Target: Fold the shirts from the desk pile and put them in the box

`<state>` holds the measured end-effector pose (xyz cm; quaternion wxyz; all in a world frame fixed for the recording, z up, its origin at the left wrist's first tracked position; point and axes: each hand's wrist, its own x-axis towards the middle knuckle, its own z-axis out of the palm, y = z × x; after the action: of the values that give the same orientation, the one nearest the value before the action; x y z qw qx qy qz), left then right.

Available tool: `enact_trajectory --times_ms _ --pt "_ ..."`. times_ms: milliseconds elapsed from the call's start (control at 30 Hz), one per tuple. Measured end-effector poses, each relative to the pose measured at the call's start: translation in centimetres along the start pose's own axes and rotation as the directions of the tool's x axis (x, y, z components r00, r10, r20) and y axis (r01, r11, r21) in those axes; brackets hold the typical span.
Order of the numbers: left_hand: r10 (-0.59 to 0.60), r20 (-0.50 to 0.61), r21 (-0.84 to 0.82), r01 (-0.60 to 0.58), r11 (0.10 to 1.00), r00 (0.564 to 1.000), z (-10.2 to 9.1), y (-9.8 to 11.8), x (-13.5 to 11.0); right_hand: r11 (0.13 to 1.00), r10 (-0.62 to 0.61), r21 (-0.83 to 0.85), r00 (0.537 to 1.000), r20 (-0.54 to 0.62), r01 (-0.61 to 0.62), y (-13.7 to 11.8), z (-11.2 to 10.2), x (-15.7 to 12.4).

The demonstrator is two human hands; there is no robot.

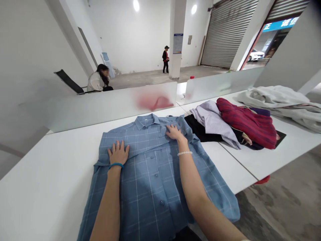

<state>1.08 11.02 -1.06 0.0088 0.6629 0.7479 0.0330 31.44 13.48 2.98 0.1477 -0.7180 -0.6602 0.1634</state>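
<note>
**Q: What is the state of each grip?**
A: Both are open and flat, palm down, with fingers spread, holding nothing. The left hand [118,153] rests on the shirt's chest, with a blue wristband [116,165] above it. The right hand [174,132] lies higher, near the collar, with a pale beaded bracelet [185,153] at its wrist.

**Q: What lies beneath them, and which way does it point?**
A: A blue plaid button-front shirt [147,177] lies face up on the white bench [42,197]. Its long axis runs straight out from the person, with the collar [144,121] at the far end and the lower part running out of view at the bottom. The buttons run down its middle, and a crosswise fold crosses the chest just under the hands.

**Q: How do the arms stand?**
A: Both forearms reach forward from the bottom of the view and angle inward toward the shirt.

**Q: What lies around it?**
A: Just to the right are a lilac striped shirt [212,122], a black garment [198,127] and a red plaid garment [247,124]. Farther right is a pale grey cloth [278,100]. A frosted partition [112,107] stands along the bench's far side.
</note>
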Motion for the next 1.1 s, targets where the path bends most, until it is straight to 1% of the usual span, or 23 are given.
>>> enact_trajectory --times_ms 67,100,133,200,300,367,467,700,867,967,1033,1100 --pt "0.000 -0.018 0.005 0.000 1.000 1.000 0.1 0.0 0.0 0.999 0.027 -0.024 0.997 0.066 -0.026 0.1 1.2 0.3" --pt "-0.001 -0.027 0.006 0.001 1.000 1.000 0.2 0.0 0.0 0.999 0.034 -0.032 0.996 0.079 -0.031 0.2 1.5 0.5" --pt "-0.001 -0.035 0.007 0.001 1.000 0.999 0.3 -0.1 0.0 0.999 0.039 -0.038 0.997 0.069 -0.036 0.2 1.7 0.6" --pt "0.003 -0.048 0.006 -0.003 1.000 0.999 0.4 -0.1 0.0 0.997 0.061 -0.052 0.998 0.004 -0.061 0.2 2.0 0.9" --pt "0.008 -0.046 0.005 -0.007 1.000 0.999 0.4 -0.1 -0.1 0.986 0.133 -0.087 0.988 -0.084 -0.140 0.2 2.8 1.2" --pt "0.012 -0.051 0.005 -0.011 1.000 0.999 0.4 -0.1 -0.1 0.978 0.167 -0.114 0.982 -0.085 -0.176 0.3 3.6 1.3" --pt "0.014 -0.063 0.002 -0.014 1.000 0.998 0.4 -0.2 -0.1 0.971 0.170 -0.156 0.981 -0.094 -0.183 0.5 4.6 1.5" --pt "0.006 -0.059 -0.023 -0.008 1.000 0.998 0.4 -0.3 -0.1 0.968 0.131 -0.202 0.986 -0.101 -0.149 0.7 4.8 1.5" --pt "-0.003 -0.057 -0.034 0.001 0.999 0.998 0.3 -1.4 0.1 0.966 0.073 -0.237 0.986 -0.152 -0.108 -0.5 5.4 1.2" --pt "-0.025 -0.061 -0.036 0.022 0.999 0.998 0.3 -2.9 0.4 0.968 0.027 -0.247 0.996 -0.087 -0.048 -1.5 5.3 1.6" --pt "-0.041 -0.058 -0.032 0.040 0.999 0.997 0.2 -4.1 0.5 0.969 -0.032 -0.245 0.999 -0.028 0.025 -1.9 4.9 2.1" --pt "-0.056 -0.055 -0.027 0.054 0.998 0.997 0.0 -5.3 0.6 0.966 -0.097 -0.241 0.995 -0.005 0.093 -1.9 4.6 2.6"
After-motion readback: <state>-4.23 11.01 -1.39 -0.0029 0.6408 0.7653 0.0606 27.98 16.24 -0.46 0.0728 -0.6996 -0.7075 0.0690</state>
